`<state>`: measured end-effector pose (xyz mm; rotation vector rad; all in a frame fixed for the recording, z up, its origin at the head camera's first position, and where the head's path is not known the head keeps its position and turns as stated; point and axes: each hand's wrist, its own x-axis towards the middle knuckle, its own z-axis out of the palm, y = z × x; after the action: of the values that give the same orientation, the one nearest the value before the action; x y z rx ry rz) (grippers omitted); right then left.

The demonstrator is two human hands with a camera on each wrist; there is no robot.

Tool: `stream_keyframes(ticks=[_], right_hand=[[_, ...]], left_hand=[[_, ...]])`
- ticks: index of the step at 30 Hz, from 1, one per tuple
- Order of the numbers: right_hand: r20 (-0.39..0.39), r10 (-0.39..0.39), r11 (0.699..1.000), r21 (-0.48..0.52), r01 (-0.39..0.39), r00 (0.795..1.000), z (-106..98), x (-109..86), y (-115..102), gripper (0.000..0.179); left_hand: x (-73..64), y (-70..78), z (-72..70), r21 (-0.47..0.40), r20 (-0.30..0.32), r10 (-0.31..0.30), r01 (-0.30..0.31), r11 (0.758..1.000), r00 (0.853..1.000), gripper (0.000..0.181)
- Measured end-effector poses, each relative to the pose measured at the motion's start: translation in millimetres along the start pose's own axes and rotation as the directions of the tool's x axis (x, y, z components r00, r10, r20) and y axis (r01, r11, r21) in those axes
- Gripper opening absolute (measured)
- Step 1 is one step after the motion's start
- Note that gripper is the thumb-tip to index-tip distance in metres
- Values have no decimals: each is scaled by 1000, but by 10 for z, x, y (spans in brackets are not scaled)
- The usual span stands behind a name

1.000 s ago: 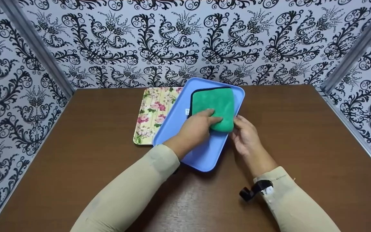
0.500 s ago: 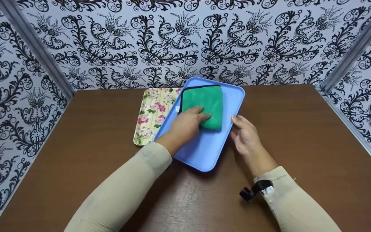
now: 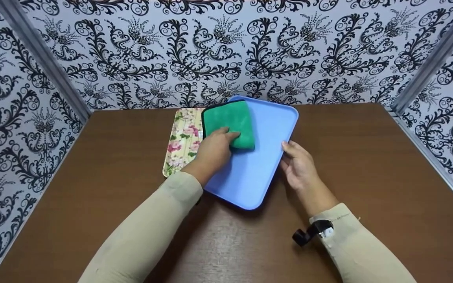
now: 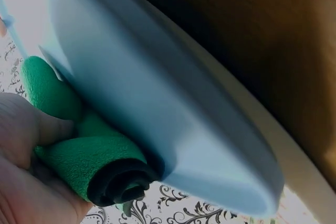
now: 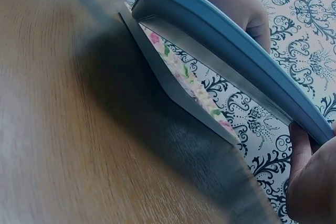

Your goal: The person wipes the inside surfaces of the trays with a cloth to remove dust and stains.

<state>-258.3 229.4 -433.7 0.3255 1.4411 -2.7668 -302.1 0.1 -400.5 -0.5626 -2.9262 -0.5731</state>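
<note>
My left hand [image 3: 215, 148] grips a folded green cloth [image 3: 232, 120] with a black edge, its fingers over the top. In the left wrist view the thumb pushes into the green cloth [image 4: 105, 156], whose layers bunch up beside the blue tray. The cloth lies across the left side of the blue tray [image 3: 266, 157] and overhangs its upper left edge. My right hand [image 3: 299, 165] pinches the tray's right rim between thumb and fingers. Seen from the right wrist, the blue tray [image 5: 220, 40] is tilted above the flower-patterned tray [image 5: 184, 82], with a gap between them.
The flower-patterned tray [image 3: 177, 145] rests on the brown table [image 3: 120, 157] at the back left, partly under the blue tray. A patterned wall [image 3: 226, 51] closes off the back. Black wrist camera gear [image 3: 309, 232] sits on the right sleeve.
My left hand has moved left across the blue tray with the green cloth, from its right part to past its left edge. My right hand stays at the right rim.
</note>
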Motion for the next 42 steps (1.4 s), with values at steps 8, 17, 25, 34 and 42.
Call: stream_keyframes(ticks=[8, 17, 25, 34, 42], right_hand=[[-6, 4, 1000, 7, -4, 1000, -2, -1, -10, 10], [-19, 10, 1000, 11, -10, 1000, -9, -8, -30, 10], [-19, 6, 1000, 3, -6, 1000, -17, 1, -32, 10], [-11, -4, 1000, -10, 4, 1000, -9, 4, -31, 12], [-27, 3, 1000, 11, -3, 1000, -4, -12, -43, 11]], left_hand=[[-21, 53, 46, -87, -54, -29, 24, 996, 998, 50], [-83, 121, 105, -137, -84, 14, -25, 990, 996, 38], [-131, 199, 104, -119, -94, 74, -85, 989, 993, 36], [-171, 303, 109, -87, -70, 144, -150, 985, 987, 38], [-225, 411, 126, -82, -17, 150, -151, 985, 989, 40]])
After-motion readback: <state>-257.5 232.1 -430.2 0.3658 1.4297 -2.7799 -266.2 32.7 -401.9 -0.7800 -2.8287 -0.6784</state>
